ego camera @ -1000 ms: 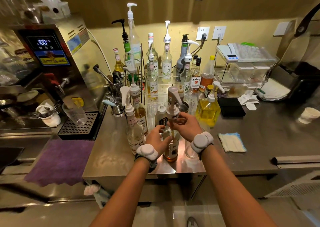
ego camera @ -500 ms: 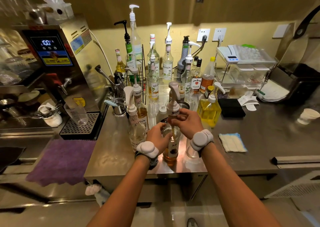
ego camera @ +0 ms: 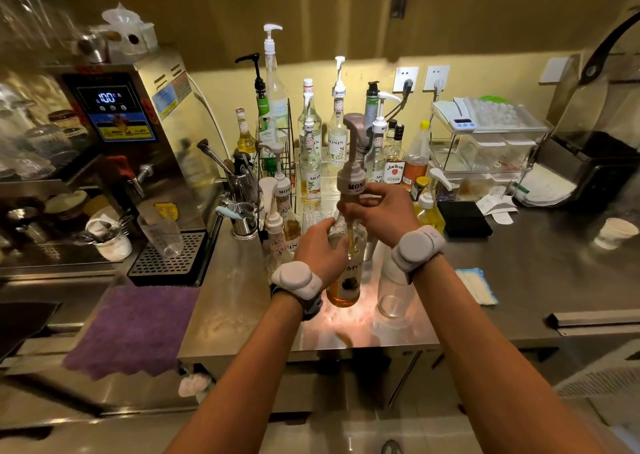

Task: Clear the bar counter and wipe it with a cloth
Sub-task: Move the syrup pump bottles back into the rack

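The syrup bottle (ego camera: 346, 280) stands upright near the front edge of the counter (ego camera: 235, 301). The left hand (ego camera: 320, 249) grips its shoulder. The right hand (ego camera: 384, 211) clasps the pump (ego camera: 352, 162) above the neck. An empty glass bottle (ego camera: 393, 294) stands just right, more pump bottles (ego camera: 277, 232) crowd behind-left, and a folded cloth (ego camera: 476, 285) lies farther right.

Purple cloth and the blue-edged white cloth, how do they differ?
The purple cloth is spread out and looks larger; the blue-edged white cloth is folded and compact. The purple cloth lies on a lower ledge left of the steel counter; the white one lies on the counter itself. Both lie untouched.
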`<state>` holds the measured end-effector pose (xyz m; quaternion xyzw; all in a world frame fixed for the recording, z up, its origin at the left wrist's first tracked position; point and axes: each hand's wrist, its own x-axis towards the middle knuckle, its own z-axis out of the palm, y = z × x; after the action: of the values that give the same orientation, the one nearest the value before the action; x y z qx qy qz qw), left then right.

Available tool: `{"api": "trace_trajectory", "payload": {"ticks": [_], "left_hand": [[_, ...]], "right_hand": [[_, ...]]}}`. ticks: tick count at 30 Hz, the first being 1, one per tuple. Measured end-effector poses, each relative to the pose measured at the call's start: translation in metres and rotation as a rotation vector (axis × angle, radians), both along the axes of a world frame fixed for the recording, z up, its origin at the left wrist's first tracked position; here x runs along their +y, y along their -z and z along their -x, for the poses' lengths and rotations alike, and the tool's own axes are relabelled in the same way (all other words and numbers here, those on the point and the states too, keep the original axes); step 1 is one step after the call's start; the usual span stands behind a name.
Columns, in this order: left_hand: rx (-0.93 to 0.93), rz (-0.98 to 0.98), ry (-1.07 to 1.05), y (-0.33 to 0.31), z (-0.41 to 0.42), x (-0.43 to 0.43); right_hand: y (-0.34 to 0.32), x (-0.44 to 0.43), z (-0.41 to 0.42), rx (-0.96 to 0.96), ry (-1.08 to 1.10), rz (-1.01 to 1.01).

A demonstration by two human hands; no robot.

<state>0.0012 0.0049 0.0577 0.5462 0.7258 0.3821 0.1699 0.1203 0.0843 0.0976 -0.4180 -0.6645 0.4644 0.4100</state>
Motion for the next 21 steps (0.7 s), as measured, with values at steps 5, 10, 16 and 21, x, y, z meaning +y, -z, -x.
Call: {"api": "trace_trajectory", "payload": {"ticks": [5, 10, 16, 21], "left_hand": [[0.04, 0.011, -0.016, -0.023, 0.001, 0.02], [0.062, -0.008, -0.041, -0.047, 0.002, 0.051], [0.071, -0.026, -0.107, -0.078, 0.0, 0.11], [0.1, -0.078, -0.176, -0.094, 0.0, 0.153]], "right_hand": [[-0.02, 0.023, 0.007, 0.014, -0.031, -0.045], [-0.041, 0.062, 0.013, 0.03, -0.017, -0.099], [-0.068, 0.123, 0.018, 0.089, -0.06, -0.142], [-0.087, 0.167, 0.024, 0.119, -0.11, -0.199]]}}
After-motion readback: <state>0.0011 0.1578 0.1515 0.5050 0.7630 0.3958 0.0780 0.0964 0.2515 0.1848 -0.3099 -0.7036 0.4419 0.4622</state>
